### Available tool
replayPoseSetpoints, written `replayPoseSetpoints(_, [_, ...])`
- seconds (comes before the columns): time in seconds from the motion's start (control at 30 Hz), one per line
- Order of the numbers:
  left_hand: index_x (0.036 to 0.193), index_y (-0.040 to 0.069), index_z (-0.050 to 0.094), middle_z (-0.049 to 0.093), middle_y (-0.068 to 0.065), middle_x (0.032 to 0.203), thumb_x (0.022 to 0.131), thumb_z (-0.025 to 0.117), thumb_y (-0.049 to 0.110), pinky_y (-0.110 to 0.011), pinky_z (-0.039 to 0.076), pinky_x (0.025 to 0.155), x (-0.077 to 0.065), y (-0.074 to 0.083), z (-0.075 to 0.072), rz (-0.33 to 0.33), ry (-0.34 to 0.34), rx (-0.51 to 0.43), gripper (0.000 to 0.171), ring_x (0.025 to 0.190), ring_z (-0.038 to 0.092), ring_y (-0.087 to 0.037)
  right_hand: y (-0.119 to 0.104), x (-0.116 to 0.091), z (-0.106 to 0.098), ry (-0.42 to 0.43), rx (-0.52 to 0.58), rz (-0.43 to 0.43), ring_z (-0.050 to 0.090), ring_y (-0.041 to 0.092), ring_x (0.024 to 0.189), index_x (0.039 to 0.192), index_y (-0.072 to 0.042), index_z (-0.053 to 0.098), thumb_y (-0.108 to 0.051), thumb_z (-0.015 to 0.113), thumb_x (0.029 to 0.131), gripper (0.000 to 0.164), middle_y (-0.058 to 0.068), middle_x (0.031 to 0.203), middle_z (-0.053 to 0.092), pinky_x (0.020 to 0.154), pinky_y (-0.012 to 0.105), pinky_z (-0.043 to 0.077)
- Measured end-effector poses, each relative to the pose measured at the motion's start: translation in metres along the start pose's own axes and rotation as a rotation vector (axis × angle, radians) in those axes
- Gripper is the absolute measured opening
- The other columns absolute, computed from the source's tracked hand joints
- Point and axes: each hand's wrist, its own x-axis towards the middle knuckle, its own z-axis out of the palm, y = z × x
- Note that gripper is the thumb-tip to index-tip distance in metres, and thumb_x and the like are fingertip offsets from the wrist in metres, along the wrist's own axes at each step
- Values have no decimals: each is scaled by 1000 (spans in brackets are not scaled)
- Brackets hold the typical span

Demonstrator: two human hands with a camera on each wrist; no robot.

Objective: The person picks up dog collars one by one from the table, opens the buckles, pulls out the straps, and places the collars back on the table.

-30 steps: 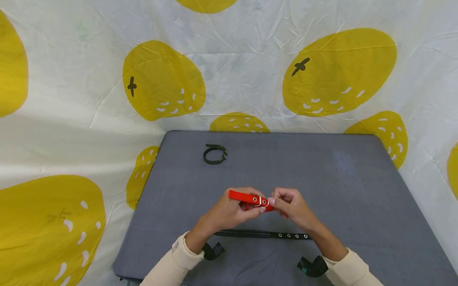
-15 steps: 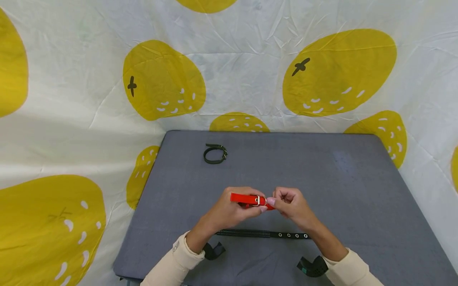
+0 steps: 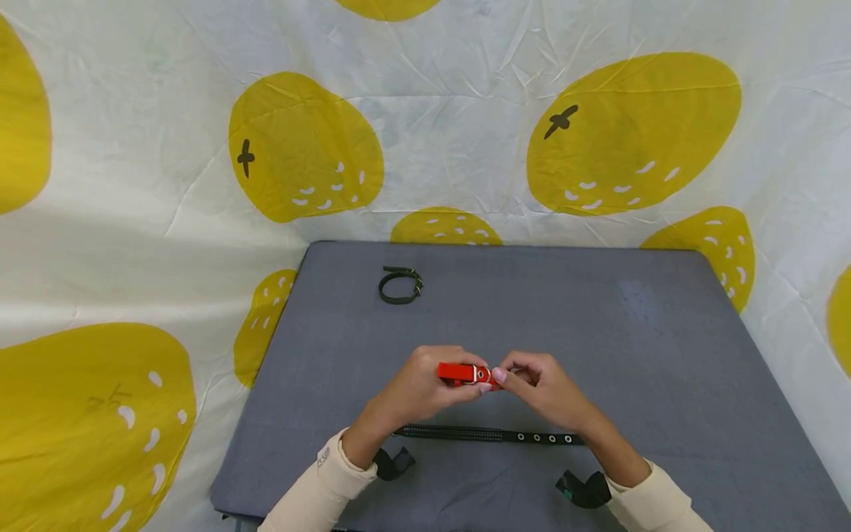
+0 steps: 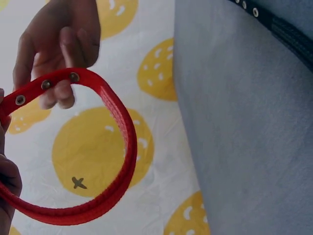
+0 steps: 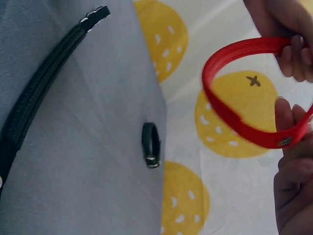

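A red collar (image 3: 457,372) with metal eyelets and a buckle is held up between both hands above the table. In the head view, my left hand (image 3: 432,380) grips it near the buckle, the short strap end pointing left. My right hand (image 3: 548,388) pinches the strap just right of the buckle, thumb on top. The collar (image 4: 128,161) hangs as a loop in the left wrist view, eyelets along its upper part. There the right hand (image 4: 61,41) has fingers behind the strap, and the left hand (image 4: 7,188) is mostly cut off.
Below the hands a black collar (image 3: 459,433) with eyelets lies stretched out on the grey table (image 3: 665,414). Farther back rests a dark green collar (image 3: 399,301), buckled into a ring. A white cloth with yellow fruit prints (image 3: 452,155) hangs behind the table.
The red strap end left of the buckle has drawn rightward and looks shorter. My right hand has shifted slightly; the collars on the table have not moved.
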Motion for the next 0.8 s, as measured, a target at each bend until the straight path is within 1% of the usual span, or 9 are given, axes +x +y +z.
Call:
replayPoseSetpoints(0.1, [99, 13, 69, 65, 6, 86, 85, 72, 17, -10, 45, 59, -1, -2, 2, 12, -21, 15, 15, 68, 52, 3, -3, 1, 0, -31, 51, -4, 24, 6, 39, 92, -11, 63, 1, 51, 95, 17, 2, 55, 47, 33, 21, 24])
replayPoseSetpoints(0.17, [99, 13, 69, 64, 6, 86, 85, 72, 16, -9, 45, 59, -1, -2, 4, 24, -31, 17, 15, 67, 51, 3, -4, 2, 0, -47, 94, -17, 27, 8, 38, 91, -9, 62, 3, 50, 95, 17, 3, 57, 51, 33, 21, 28])
replayPoseSetpoints(0.27, [99, 12, 69, 64, 7, 85, 84, 72, 15, -9, 43, 57, -1, -3, 5, 44, -38, 20, 16, 64, 49, 3, -6, 2, 0, -61, 143, -38, 31, 12, 38, 85, -8, 59, 6, 49, 94, 19, 4, 57, 48, 34, 22, 33])
replayPoseSetpoints(0.4, [99, 11, 68, 64, 7, 85, 84, 71, 13, -8, 42, 56, 0, -2, 4, 65, -43, 19, 15, 63, 48, 3, -5, 1, -1, -58, 168, -52, 36, 13, 41, 80, -9, 55, 8, 50, 93, 21, 5, 58, 48, 36, 26, 35])
replayPoseSetpoints(0.5, [98, 11, 68, 63, 7, 85, 85, 71, 13, -8, 42, 56, 0, -1, 3, 80, -43, 26, 14, 63, 48, 4, -5, 0, -1, -42, 177, -43, 35, 13, 42, 79, -8, 53, 7, 51, 92, 20, 7, 58, 46, 36, 27, 34])
replayPoseSetpoints(0.63, [97, 12, 68, 63, 8, 84, 85, 70, 15, -8, 42, 56, 1, -2, 2, 96, -36, 42, 12, 64, 48, 4, -6, -1, -3, 0, 176, -18, 34, 12, 42, 75, -8, 50, 4, 53, 92, 21, 7, 58, 44, 36, 25, 33])
replayPoseSetpoints(0.73, [96, 12, 68, 63, 8, 84, 85, 70, 15, -9, 42, 55, 0, -2, 2, 88, -32, 48, 12, 63, 48, 3, -5, -1, -4, 31, 175, 0, 34, 12, 43, 73, -9, 49, 3, 54, 91, 23, 6, 59, 45, 36, 25, 32])
replayPoseSetpoints(0.8, [97, 12, 68, 63, 8, 85, 85, 70, 16, -10, 43, 55, 0, -2, 1, 71, -31, 57, 13, 62, 49, 1, -4, -1, -4, 54, 176, -2, 36, 12, 44, 72, -9, 48, 3, 54, 92, 23, 6, 60, 47, 36, 25, 32])
